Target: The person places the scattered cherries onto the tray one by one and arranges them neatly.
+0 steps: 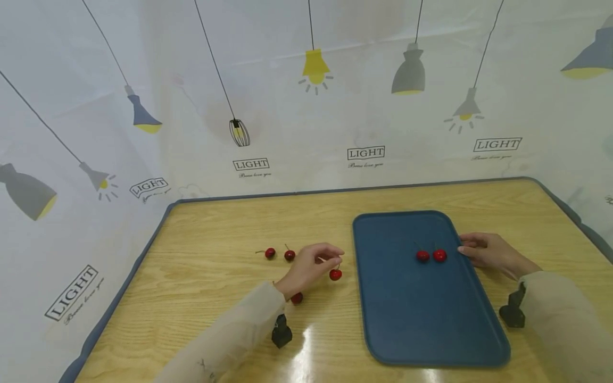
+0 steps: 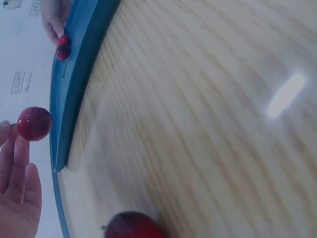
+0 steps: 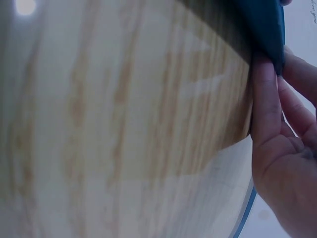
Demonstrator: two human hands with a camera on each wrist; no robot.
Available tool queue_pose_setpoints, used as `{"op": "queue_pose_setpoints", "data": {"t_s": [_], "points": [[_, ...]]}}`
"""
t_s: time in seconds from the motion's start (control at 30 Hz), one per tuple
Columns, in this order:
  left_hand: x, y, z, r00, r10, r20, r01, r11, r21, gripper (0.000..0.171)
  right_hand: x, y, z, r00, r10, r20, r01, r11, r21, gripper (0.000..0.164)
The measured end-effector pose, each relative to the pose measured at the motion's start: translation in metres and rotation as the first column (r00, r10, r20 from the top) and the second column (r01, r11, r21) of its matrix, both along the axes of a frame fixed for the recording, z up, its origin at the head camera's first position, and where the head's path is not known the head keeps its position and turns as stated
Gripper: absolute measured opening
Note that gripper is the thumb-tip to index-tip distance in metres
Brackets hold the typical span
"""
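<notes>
My left hand [image 1: 311, 264] pinches a red cherry [image 1: 336, 274] by its stem, to the left of the blue tray [image 1: 426, 319]. In the left wrist view that cherry [image 2: 34, 124] hangs from the fingertips above the table. At the tray's right edge, my right hand [image 1: 493, 252] grips the rim between thumb and fingers, as the right wrist view shows with the tray corner [image 3: 267, 29]. Two cherries with stems, one darker [image 1: 422, 256] and one brighter [image 1: 439, 255], lie on the tray near the right hand.
On the wooden table [image 1: 206, 287], two cherries, one at the left [image 1: 270, 253] and one beside the hand [image 1: 289, 255], lie behind the left wrist. Another cherry [image 1: 297, 298] is partly hidden by that wrist. A lamp-print cloth [image 1: 287, 117] stands around the table's back and sides.
</notes>
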State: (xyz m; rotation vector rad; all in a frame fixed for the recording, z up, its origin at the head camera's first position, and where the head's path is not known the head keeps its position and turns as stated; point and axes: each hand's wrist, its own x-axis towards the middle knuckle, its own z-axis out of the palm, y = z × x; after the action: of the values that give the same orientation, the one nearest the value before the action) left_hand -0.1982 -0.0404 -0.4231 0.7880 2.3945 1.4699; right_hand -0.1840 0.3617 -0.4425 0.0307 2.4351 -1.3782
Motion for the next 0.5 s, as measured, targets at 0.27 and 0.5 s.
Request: {"op": "queue_pose_setpoints", "data": {"t_s": [0.27,0.5], "points": [[0.0,0.022,0.01,0.997,-0.076,-0.011,0.076,0.997,-0.035,0.021,0.001,-0.001,0.002,1.0,-0.007,0.003,0.007,1.0,0.003,0.065],[-0.007,0.035,0.013,0.99,-0.129,-0.057,0.123,0.988,-0.092,0.021,0.001,-0.002,0.003,1.0,-0.004,0.007,0.005,1.0,-0.012,0.063]]}}
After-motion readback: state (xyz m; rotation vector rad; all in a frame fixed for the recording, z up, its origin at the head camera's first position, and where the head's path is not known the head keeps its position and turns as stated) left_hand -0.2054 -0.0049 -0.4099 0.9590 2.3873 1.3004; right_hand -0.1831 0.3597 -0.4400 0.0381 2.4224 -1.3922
